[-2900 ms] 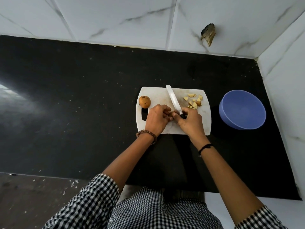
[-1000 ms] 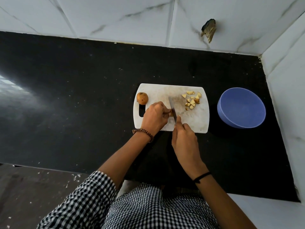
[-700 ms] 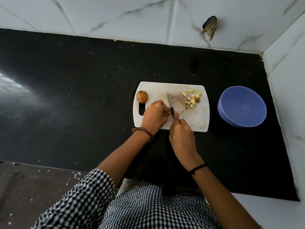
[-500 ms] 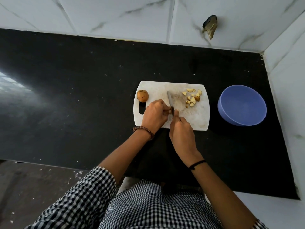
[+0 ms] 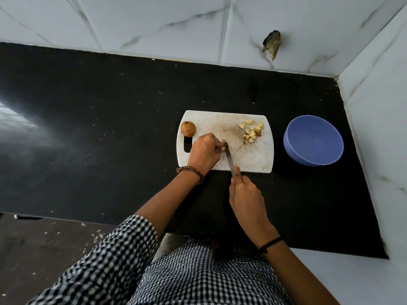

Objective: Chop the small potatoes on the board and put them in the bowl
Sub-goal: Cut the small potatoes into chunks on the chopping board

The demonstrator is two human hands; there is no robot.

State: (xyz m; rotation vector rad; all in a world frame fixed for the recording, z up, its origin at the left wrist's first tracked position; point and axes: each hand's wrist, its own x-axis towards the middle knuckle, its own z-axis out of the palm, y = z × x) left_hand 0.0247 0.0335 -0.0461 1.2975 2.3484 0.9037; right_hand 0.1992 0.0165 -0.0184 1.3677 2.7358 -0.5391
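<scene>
Head view gave me the black counter (image 5: 110, 128) first; on it, off to my right, sat the blue bowl (image 5: 313, 140), near the board (image 5: 253, 159) but not touching it, with no potato showing inside; the white board lay straight ahead, its long side across me and its handle slot at the left end.

My left hand (image 5: 204, 151) rested on the board's near-left part, fingers curled down and pinching what I took for a potato piece (image 5: 222, 148), mostly hidden under the fingertips; my right hand (image 5: 246, 194) hung just off the board's near edge, wrapped round the handle of the knife (image 5: 229, 159), with the forefinger laid along the spine.

The blade ran away from me and leaned a little left, so its tip met the left fingertips exactly where the piece sat; that was the relation the cut turned on: piece just left of the edge, fingers touching the steel, blade's long axis nearly square to the board's long side. I judged the fingertips needed tucking back before pressing down.

One whole potato (image 5: 188, 128) waited at the far-left corner, just above the slot, nearer my left hand; the cut pile (image 5: 251, 132) lay at the far right, between blade and bowl, nearer my right hand; nothing had gone into the bowl yet, by my reckoning.
</scene>
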